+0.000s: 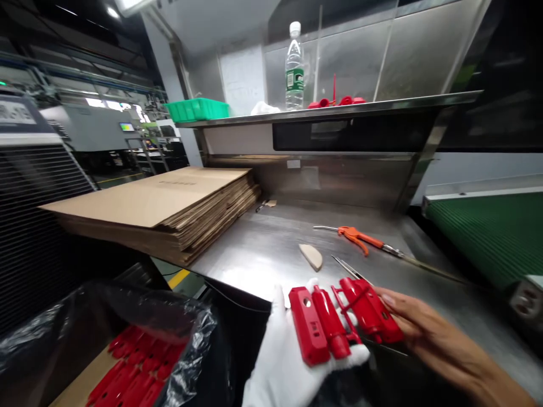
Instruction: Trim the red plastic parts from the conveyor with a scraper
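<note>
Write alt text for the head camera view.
A white-gloved left hand and a bare right hand hold a red moulded plastic part above the edge of a steel workbench. On the bench lie orange-handled pliers and a stack of flat cardboard; a plastic-lined box of red parts sits lower left.

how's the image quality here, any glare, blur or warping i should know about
Head view: wide-angle warping bends the shelf and cardboard stack outward; soft glare streaks the steel table; the upper left background is dark with a bright ceiling light; the red plastic parts held by the gloved left hand and bare right hand look fairly sharp, the edges softer.
</note>
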A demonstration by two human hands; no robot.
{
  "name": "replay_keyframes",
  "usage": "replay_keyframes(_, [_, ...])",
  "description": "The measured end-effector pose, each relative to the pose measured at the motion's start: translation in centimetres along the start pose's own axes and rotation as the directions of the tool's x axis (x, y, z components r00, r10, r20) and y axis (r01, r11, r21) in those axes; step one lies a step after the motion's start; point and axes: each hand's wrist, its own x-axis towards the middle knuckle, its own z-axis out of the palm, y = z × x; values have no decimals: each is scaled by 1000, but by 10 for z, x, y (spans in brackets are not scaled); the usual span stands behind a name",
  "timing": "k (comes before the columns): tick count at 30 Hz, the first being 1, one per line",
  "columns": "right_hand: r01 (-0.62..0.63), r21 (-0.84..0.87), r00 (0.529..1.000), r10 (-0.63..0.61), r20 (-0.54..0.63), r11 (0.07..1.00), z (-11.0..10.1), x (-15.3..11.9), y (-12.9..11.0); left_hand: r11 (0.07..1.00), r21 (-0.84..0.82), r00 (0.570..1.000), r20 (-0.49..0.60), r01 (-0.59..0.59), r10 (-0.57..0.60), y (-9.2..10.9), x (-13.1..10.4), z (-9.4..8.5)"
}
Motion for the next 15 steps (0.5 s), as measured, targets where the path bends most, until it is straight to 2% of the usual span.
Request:
replay_keyframes(3, [-62,32,998,62,-2,998,-14,-2,5,966,-246,994,92,78,-57,-4,2,0])
replay_keyframes(6, [-60,-27,998,59,-21,998,-18,-3,14,868,-463,974,205,180,-92,-21,2,-8])
replay_keyframes(7, [-36,-41,999,35,-32,998,-17,-3,18,842,-498,971,211,207,-114,-29,0,-12])
replay_keyframes(10, [74,-81,997,-75,-17,994,-6,-5,30,791,-572,976,95,215,-197,-49,-6,-26])
replay_keyframes(12, [158,-226,987,-157,23,961,5,-9,33,783,-594,968,-22,187,-248,-55,-10,-35])
replay_keyframes(13, [237,-378,971,-231,61,895,11,-13,32,749,-628,954,-35,210,-298,-55,-11,-37])
replay_keyframes(14, [369,-556,926,-349,147,745,17,-17,30,693,-673,929,-27,257,-370,-53,-11,-39])
replay_keyframes(15, [540,-690,820,-485,303,482,21,-22,27,635,-711,895,-16,304,-446,-49,-10,-39])
